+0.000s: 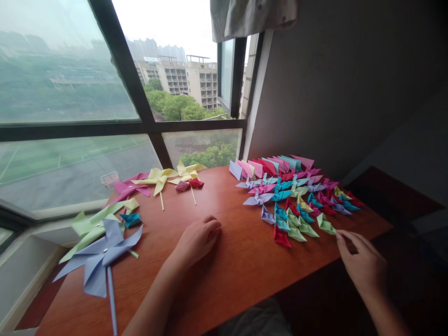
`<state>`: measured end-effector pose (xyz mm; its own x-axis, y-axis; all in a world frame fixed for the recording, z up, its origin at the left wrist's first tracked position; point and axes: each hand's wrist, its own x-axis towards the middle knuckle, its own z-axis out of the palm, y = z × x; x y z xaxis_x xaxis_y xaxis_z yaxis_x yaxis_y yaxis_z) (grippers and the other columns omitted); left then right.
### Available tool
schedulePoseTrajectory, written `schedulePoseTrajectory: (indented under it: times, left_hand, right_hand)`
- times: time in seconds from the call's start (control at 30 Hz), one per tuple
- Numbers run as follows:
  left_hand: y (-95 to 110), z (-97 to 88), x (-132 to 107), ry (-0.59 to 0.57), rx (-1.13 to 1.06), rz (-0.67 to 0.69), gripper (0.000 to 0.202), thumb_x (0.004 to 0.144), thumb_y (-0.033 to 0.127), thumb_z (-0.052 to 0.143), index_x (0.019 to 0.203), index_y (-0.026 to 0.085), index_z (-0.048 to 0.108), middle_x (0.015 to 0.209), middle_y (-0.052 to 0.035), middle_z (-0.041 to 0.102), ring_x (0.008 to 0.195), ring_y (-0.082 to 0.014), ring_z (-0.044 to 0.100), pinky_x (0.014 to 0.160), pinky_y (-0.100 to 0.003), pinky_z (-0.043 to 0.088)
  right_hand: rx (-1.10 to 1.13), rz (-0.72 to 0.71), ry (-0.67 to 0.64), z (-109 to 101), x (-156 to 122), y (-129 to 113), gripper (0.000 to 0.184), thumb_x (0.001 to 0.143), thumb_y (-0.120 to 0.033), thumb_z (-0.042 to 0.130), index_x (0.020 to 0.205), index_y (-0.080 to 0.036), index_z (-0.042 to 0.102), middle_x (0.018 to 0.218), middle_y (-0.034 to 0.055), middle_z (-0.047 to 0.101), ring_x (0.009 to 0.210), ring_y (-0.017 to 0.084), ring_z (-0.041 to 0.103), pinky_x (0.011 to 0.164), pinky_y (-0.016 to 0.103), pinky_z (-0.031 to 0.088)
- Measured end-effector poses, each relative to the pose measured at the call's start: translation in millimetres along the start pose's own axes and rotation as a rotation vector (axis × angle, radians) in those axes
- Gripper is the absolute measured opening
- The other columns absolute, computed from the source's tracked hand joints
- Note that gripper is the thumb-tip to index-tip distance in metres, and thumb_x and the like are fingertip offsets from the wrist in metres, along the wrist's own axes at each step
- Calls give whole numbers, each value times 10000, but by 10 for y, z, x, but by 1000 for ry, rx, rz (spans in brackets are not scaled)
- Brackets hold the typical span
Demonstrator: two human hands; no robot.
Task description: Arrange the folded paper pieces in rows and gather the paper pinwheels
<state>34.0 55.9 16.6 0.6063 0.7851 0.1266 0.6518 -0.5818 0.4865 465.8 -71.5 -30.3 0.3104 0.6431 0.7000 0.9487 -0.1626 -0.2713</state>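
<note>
My left hand (199, 239) rests on the wooden table (227, 270), fingers loosely curled, holding nothing. My right hand (360, 261) reaches over the table's right edge, its fingertips close to a green folded paper piece (326, 225); the fingers are stretched out and hold nothing. Many folded paper pieces (294, 196) in red, teal, green, pink and purple lie in rows on the right half of the table. Finished paper pinwheels lie on the left: a lavender one (101, 254), a green one (96, 224), a pink one (131, 187) and yellow ones (168, 176).
A large window with dark frames (147, 126) runs along the table's far and left sides. A dark wall (332, 93) stands behind the paper pieces. A small teal folded piece (130, 219) lies among the pinwheels. A cloth (252, 16) hangs above.
</note>
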Motion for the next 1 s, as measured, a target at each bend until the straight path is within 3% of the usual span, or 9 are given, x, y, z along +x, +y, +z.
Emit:
schedulePoseTrajectory:
  times: [0.13, 0.4, 1.0]
  left_hand:
    - [10, -7, 4, -5, -8, -9, 229, 956, 233, 430, 957, 212, 658, 1053, -78, 660, 864, -179, 653, 768, -269, 489]
    - [12, -3, 9, 7, -19, -10, 215, 947, 222, 447, 939, 216, 662, 1039, -74, 659, 856, -176, 654, 771, -260, 486]
    - [18, -1, 6, -3, 4, -25, 212, 947, 222, 448, 942, 216, 660, 1044, -74, 658, 858, -179, 657, 774, -266, 481]
  right_hand:
    - [4, -2, -42, 121, -57, 139, 334, 922, -436, 492, 934, -189, 717, 946, 73, 731, 708, 190, 664, 676, 297, 492]
    - [26, -14, -92, 245, -20, 120, 348, 923, -437, 484, 936, -182, 721, 960, 85, 732, 714, 190, 671, 661, 293, 489]
    - [31, -32, -89, 263, -20, 148, 347, 922, -442, 489, 945, -185, 722, 954, 83, 730, 728, 190, 668, 673, 291, 494]
